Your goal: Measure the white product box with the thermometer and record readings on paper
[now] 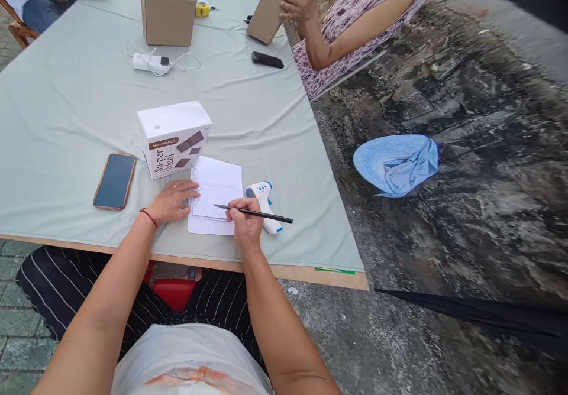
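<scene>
My right hand (247,222) grips a long black pencil (266,213), its tip over the white notepad (217,185). Faint writing shows on the page. My left hand (175,198) lies flat with fingers stretched out, the fingertips on the pad's left edge. Just behind the pad stands a white box (175,138) printed "NutriMotion Su-per Meal". A white and blue infrared thermometer (270,220) rests beside my right hand, partly hidden by it. Left of my left hand lies a phone (114,181) in a brown case.
Farther back on the cloth-covered table (80,129) are a white device with a cable (151,62), a cardboard box (168,18), a yellow tape measure (203,9) and a black phone (267,60). A person across holds a brown box (270,7). A blue hat (396,164) lies beyond the right edge.
</scene>
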A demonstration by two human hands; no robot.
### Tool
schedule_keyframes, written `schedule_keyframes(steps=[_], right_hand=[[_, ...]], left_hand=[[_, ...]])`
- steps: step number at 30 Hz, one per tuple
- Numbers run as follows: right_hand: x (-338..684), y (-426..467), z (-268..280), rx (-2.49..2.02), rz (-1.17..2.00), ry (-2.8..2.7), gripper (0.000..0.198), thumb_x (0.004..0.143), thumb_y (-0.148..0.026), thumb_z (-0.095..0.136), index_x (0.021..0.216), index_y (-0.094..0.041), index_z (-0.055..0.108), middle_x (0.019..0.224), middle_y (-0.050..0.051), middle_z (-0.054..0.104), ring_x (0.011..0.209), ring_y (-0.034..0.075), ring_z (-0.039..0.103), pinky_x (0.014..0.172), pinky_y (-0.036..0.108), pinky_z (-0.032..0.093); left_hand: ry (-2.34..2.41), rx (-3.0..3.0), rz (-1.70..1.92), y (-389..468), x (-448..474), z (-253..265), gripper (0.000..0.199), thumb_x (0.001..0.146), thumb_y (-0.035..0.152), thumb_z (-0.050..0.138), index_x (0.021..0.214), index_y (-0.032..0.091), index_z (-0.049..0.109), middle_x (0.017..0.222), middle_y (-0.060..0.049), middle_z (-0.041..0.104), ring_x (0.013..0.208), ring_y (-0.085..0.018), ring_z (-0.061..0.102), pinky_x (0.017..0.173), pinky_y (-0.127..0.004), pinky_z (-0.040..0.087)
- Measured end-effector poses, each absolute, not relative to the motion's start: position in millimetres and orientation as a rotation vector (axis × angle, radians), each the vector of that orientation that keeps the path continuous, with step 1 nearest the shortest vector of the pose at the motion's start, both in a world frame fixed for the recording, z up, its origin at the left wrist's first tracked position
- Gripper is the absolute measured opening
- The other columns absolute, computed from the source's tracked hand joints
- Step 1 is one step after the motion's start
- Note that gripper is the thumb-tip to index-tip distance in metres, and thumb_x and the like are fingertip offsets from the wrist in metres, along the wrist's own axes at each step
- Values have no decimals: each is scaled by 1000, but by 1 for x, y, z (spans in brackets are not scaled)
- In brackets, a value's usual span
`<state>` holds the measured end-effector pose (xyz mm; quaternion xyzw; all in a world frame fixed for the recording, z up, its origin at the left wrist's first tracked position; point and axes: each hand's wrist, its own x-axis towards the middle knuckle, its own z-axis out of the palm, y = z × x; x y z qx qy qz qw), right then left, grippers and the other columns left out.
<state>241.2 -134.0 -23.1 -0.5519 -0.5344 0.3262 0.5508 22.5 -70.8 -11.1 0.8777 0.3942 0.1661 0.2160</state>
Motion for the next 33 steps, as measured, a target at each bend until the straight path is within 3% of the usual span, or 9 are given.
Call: schedule_keyframes(steps=[2,5,10,33], right_hand=[[227,-141,-22,-1213,929,-1121,11,78,-34,51,81,-24,51,67,-3,56,51,12,50,57,31,44],[209,-144,-22,-1219,1049,-1044,17,76,-36,53,82,-22,60,67,-1,61,58,16,58,62,34,48],[193,-140,-27,-1408,931,-1066,13,66,-34,59,72,-22,59,63,-2,58,58,13,51,59,29,45],[189,-141,-31,-1450,874,-1317,11,74,-33,54,70,-24,56,62,-4,56,61,14,49,63,30,43]], left_hand=[[1097,2435,450,-71,23,-10,44,74,14,56,115,24,67,142,-6,58,136,-27,48,115,-50,37],[1106,2423,446,-72,25,-9,38,74,13,55,108,23,68,142,-6,58,137,-26,48,114,-49,37],[1135,2382,454,-73,26,-5,23,81,17,53,97,22,69,139,-7,60,135,-25,50,114,-49,38],[1125,2345,440,-71,30,-4,19,83,20,55,96,23,69,139,-4,60,136,-26,49,115,-49,36]])
